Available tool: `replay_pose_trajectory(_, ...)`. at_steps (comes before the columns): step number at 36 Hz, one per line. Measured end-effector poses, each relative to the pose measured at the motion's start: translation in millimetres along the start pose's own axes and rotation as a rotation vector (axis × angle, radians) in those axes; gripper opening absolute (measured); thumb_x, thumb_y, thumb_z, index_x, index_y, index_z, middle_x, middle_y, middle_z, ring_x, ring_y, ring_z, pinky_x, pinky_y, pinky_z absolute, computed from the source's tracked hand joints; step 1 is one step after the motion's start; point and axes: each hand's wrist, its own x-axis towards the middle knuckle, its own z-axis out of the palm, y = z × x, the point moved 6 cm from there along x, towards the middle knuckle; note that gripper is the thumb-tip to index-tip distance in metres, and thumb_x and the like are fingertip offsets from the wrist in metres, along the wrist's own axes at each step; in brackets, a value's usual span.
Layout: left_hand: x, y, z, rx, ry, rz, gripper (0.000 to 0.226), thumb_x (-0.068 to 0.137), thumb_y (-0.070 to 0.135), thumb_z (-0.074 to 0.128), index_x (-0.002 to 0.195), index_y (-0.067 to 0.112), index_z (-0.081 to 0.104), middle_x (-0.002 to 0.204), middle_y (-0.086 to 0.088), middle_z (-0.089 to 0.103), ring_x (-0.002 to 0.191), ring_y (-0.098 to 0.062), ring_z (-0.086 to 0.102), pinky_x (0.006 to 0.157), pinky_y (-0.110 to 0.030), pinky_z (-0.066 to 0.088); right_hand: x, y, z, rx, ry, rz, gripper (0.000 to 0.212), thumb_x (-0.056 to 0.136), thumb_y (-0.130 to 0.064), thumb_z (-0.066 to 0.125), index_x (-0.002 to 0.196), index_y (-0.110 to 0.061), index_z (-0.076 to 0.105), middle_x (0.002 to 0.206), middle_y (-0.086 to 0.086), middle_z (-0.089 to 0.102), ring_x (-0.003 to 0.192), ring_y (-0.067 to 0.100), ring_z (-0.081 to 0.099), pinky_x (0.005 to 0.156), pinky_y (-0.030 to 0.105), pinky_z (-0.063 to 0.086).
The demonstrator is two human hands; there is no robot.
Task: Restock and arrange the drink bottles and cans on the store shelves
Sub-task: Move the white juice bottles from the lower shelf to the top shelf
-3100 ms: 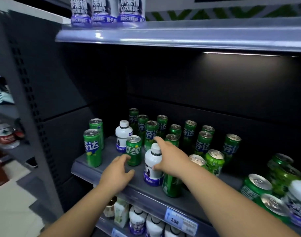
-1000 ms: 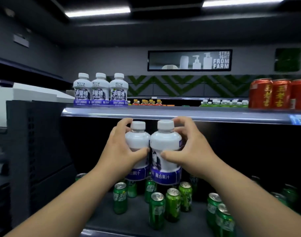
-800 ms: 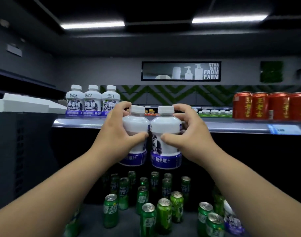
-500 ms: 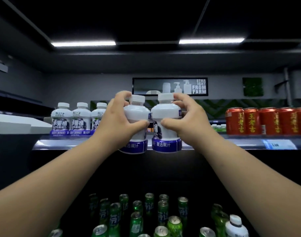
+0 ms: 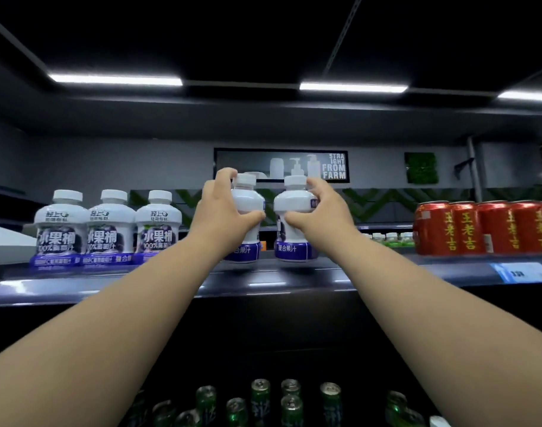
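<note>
Left hand [image 5: 220, 212] clasps the left juice bottle [image 5: 248, 202], right hand [image 5: 323, 211] the right juice bottle [image 5: 291, 208] — both upright, the shelved matching row [image 5: 108, 229] lying leftward.

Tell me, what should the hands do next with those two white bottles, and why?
Probably set them down. The left hand grips the left bottle and the right hand grips the right bottle just over the upper shelf, right of the three matching bottles, so lowering them there would extend that row.
</note>
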Motion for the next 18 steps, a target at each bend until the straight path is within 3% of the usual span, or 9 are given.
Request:
replay_pose_trajectory(3, 2, -19, 5, -0.03, 0.011, -0.077, 0.074, 0.08, 0.039, 0.078, 0.14, 0.025, 0.037, 0.127, -0.003, 0.042, 0.101, -0.018, 0.043, 0.087, -0.028, 0.035, 0, 11, 3, -0.011, 0.02, 0.022, 0.07, 0.081, -0.022, 0.075, 0.144, -0.029, 0.046, 0.1, -0.014, 0.056, 0.09, 0.006, 0.06, 0.083, 0.033, 0.056)
replay_pose_trajectory(6, 6, -32, 14, -0.036, -0.021, -0.126, 0.07, 0.081, 0.044, 0.076, 0.138, 0.024, 0.039, 0.123, -0.001, 0.041, 0.099, -0.02, 0.046, 0.085, -0.03, 0.038, 3, 14, 6, -0.056, 0.008, 0.012, 0.057, 0.085, -0.023, 0.071, 0.137, -0.031, 0.048, 0.093, -0.02, 0.054, 0.085, 0.005, 0.059, 0.078, 0.032, 0.054)
replay_pose_trajectory(9, 7, -42, 25, -0.037, -0.05, -0.167, 0.068, 0.082, 0.048, 0.074, 0.136, 0.024, 0.041, 0.126, -0.005, 0.047, 0.1, -0.024, 0.052, 0.083, -0.037, 0.048, 6, 23, 12, -0.054, -0.032, 0.05, 0.043, 0.088, -0.025, 0.069, 0.123, -0.035, 0.048, 0.102, -0.008, 0.062, 0.087, 0.009, 0.063, 0.077, 0.035, 0.059)
replay_pose_trajectory(14, 0, -47, 31, 0.004, 0.013, -0.13, 0.061, 0.086, 0.046, 0.069, 0.137, 0.025, 0.042, 0.129, -0.005, 0.048, 0.106, -0.026, 0.052, 0.093, -0.046, 0.049, 8, 43, 17, -0.1, -0.022, 0.075, 0.061, 0.092, -0.033, 0.067, 0.146, -0.028, 0.04, 0.124, -0.003, 0.054, 0.105, 0.018, 0.058, 0.087, 0.037, 0.053)
replay_pose_trajectory(18, -2, -47, 36, 0.061, -0.005, -0.106, 0.065, 0.087, 0.046, 0.069, 0.139, 0.025, 0.037, 0.135, -0.006, 0.044, 0.112, -0.027, 0.052, 0.096, -0.049, 0.05, 10, 52, 22, -0.064, 0.03, 0.066, 0.065, 0.09, -0.031, 0.069, 0.148, -0.026, 0.039, 0.135, 0.0, 0.055, 0.112, 0.018, 0.057, 0.095, 0.04, 0.052)
